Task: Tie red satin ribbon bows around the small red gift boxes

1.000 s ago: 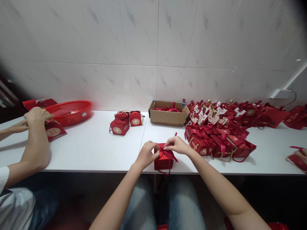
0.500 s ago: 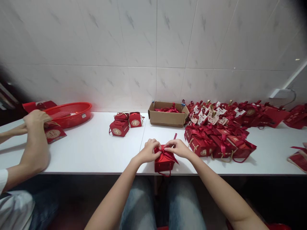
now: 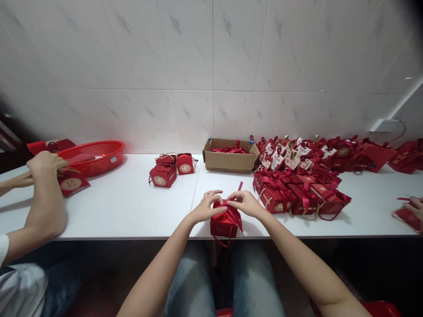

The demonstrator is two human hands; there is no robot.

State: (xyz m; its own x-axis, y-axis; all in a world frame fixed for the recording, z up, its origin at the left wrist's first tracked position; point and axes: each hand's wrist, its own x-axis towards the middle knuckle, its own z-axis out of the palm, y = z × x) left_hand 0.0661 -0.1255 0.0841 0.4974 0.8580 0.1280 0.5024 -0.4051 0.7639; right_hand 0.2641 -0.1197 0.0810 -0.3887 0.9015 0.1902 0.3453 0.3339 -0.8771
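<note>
The person works at the near edge of the white table (image 3: 112,215), where a red box (image 3: 220,229) sits with its front close against that edge. The box's cord (image 3: 222,244) hangs at the front and, in this view, dips past the table's edge. On top lies a red ribbon (image 3: 233,216) in a bow, one tail falling toward the front right corner.

The left hand (image 3: 205,209) reaches over the box's left side, thumb and forefinger narrowly spaced at the knot, the other fingers raised; whether they pinch tight cannot be told. The right hand (image 3: 245,204) comes from the other side, thumb and forefinger closed on the ribbon, and a ribbon end sticks up behind it.

To the left, a broad stretch of tabletop runs from the left hand to the co-worker's hand (image 3: 45,163) at a bag (image 3: 72,185) beside the basket (image 3: 90,170). Three small boxes (image 3: 163,178) stand farther back, well apart from the left hand. Behind the red box, a band of tabletop reaches to the carton (image 3: 229,163) near the wall (image 3: 185,53). On the right there is less room: tied boxes (image 3: 276,200) crowd near the right wrist, with tagged bags (image 3: 292,154) packed behind them.
</note>
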